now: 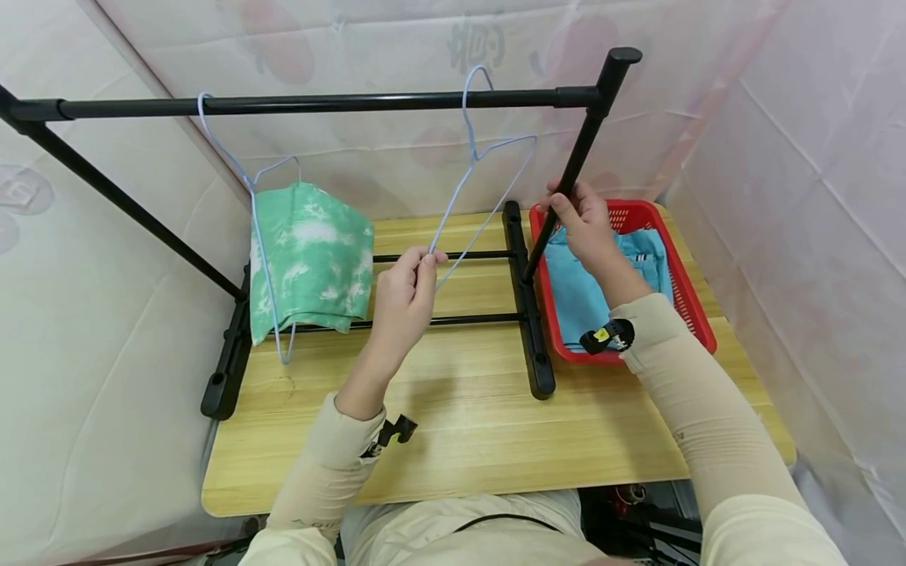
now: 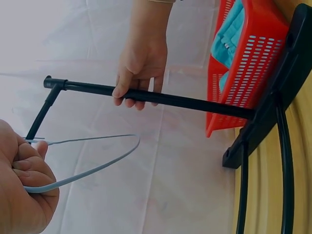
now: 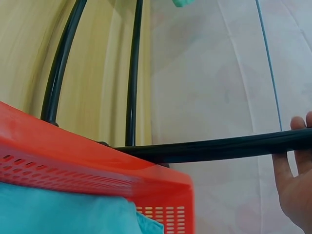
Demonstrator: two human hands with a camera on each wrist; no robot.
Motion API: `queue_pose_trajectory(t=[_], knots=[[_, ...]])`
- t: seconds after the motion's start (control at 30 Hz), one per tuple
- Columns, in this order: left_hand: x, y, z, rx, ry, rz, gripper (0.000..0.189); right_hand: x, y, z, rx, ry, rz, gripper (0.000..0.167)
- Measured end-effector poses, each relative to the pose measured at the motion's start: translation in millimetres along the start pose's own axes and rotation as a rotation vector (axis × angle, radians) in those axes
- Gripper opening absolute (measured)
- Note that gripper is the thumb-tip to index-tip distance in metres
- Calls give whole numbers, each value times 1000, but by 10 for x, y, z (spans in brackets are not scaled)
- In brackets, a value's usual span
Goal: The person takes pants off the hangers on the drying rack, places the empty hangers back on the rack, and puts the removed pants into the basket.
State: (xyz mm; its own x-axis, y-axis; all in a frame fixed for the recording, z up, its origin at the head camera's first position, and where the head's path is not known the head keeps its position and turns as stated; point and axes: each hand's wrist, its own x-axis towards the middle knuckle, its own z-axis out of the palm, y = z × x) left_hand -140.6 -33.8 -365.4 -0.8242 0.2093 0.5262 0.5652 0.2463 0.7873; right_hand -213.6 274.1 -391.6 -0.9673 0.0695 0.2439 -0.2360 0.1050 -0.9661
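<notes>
A light blue wire hanger [image 1: 475, 157] hangs by its hook over the top bar [image 1: 396, 103] of a black rack. My left hand [image 1: 405, 295] pinches the hanger's lower corner between thumb and fingers, turning it at an angle to the bar. In the left wrist view, its wire [image 2: 97, 168] loops out from the fingers. With thumb in front and fingers behind, my right hand [image 1: 589, 228] grips the rack's right post [image 1: 576, 161]. Farther left, a second blue hanger [image 1: 248, 182] carries a green and white tie-dye cloth [image 1: 311, 251].
Just right of the rack, a red perforated basket [image 1: 681, 283] holds folded blue clothing [image 1: 576, 291]. The rack's feet [image 1: 535, 358] stand on a light wooden table [image 1: 453, 440]. Pale fabric walls [image 1: 800, 196] enclose the table at the back and sides.
</notes>
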Motion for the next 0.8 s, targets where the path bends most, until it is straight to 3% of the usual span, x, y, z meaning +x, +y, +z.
queue_pose_trajectory(t=[0.4, 0.8], knots=[[-4, -78, 144, -6, -24, -32, 29, 6, 18, 46, 0, 26, 0, 33], [0, -54, 266, -17, -73, -67, 32, 8, 24, 67, -6, 21, 14, 33]])
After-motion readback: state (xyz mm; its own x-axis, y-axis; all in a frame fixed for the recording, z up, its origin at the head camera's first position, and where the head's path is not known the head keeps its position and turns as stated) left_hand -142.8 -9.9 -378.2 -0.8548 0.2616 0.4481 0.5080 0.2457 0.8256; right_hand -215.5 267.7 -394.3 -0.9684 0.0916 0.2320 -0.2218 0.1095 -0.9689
